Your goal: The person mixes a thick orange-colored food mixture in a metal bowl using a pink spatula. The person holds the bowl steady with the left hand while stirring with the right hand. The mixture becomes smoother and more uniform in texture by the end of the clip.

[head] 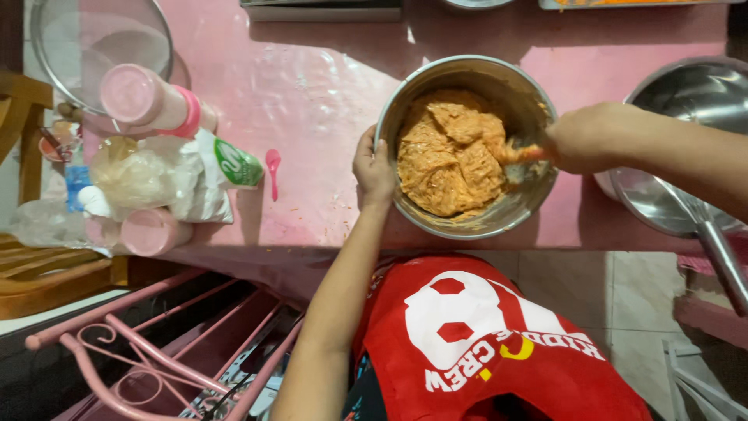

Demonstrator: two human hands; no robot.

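Steel bowl (pixel 510 214) rim gripped by left hand (pixel 374 171); right hand (pixel 588 139) closed around spatula (pixel 518 153) in orange batter (pixel 448 156).

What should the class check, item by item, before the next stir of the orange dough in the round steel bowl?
1. Left hand grips the rim of the round steel bowl: ok.
2. Right hand holds the orange-coated stirring tool, its tip in the thick orange dough: ok.
3. Bowl fully on the pink table: ok, though near the front edge.
4. Small pink spoon lies apart from the bowl: ok.
5. Large steel pan close under the right forearm: not ok.
6. What kind of tool it is: cannot tell.
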